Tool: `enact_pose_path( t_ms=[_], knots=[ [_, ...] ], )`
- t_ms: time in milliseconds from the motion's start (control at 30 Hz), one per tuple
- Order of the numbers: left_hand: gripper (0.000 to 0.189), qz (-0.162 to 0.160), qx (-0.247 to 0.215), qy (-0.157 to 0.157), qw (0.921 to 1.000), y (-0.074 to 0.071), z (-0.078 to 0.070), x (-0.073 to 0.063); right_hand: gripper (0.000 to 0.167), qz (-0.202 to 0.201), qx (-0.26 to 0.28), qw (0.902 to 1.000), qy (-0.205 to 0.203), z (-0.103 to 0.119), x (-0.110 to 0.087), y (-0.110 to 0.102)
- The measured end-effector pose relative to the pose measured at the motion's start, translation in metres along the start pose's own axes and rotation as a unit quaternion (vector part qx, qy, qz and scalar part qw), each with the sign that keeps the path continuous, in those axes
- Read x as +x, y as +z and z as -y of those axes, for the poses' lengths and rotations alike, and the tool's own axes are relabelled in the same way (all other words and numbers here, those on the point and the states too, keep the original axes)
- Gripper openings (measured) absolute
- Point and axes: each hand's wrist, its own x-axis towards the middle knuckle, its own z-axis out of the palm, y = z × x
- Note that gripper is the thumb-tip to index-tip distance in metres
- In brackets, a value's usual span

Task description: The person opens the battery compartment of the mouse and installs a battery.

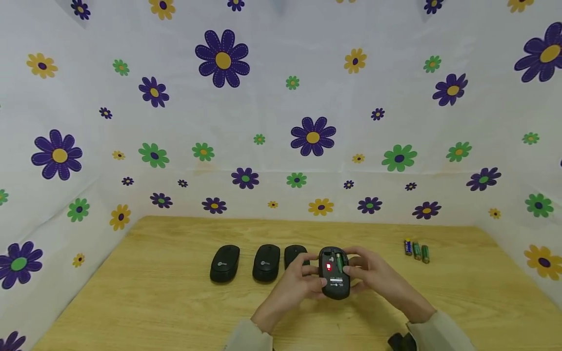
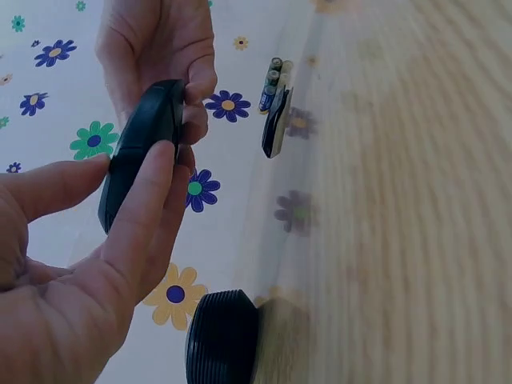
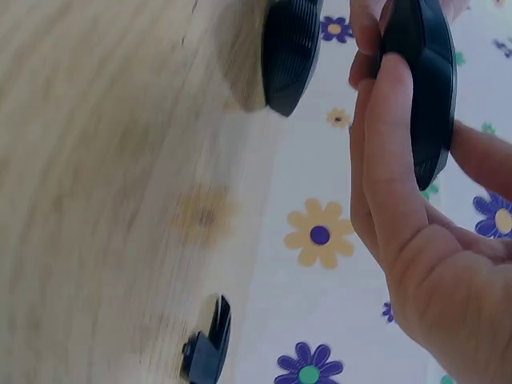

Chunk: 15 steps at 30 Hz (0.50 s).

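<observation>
A black computer mouse (image 1: 335, 290) is held up with its underside toward the head camera. Its battery bay is uncovered, a green battery (image 1: 339, 263) lies in it, and a red light glows beside that. My left hand (image 1: 303, 278) grips the mouse's left edge, thumb on the underside. From the other side my right hand (image 1: 373, 273) holds it, thumb at the battery's lower end. In the left wrist view, fingers of both hands surround the mouse (image 2: 140, 160); the right wrist view shows its dark shell (image 3: 432, 88) between right thumb and fingers.
Three more black mice stand on the wooden table: left (image 1: 225, 263), middle (image 1: 266, 263), and one (image 1: 295, 253) partly behind my left hand. Three loose batteries (image 1: 416, 251) lie at the back right. A black curved piece (image 1: 401, 342) sits by my right sleeve. Flowered cloth (image 1: 263, 112) surrounds the table.
</observation>
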Motion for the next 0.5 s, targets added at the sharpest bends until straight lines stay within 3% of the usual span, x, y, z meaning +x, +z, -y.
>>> enact_pose_path(
  t_ms=[267, 500],
  knots=[
    [0.061, -0.041, 0.019, 0.018, 0.9988, 0.009, 0.0, 0.02, 0.049, -0.07, -0.031, 0.9968, 0.025, -0.002, 0.017, -0.014],
    [0.057, -0.063, 0.025, 0.015, 0.9976, 0.015, 0.005, 0.034, 0.038, -0.085, -0.068, 0.993, 0.047, -0.008, 0.024, -0.023]
  ],
)
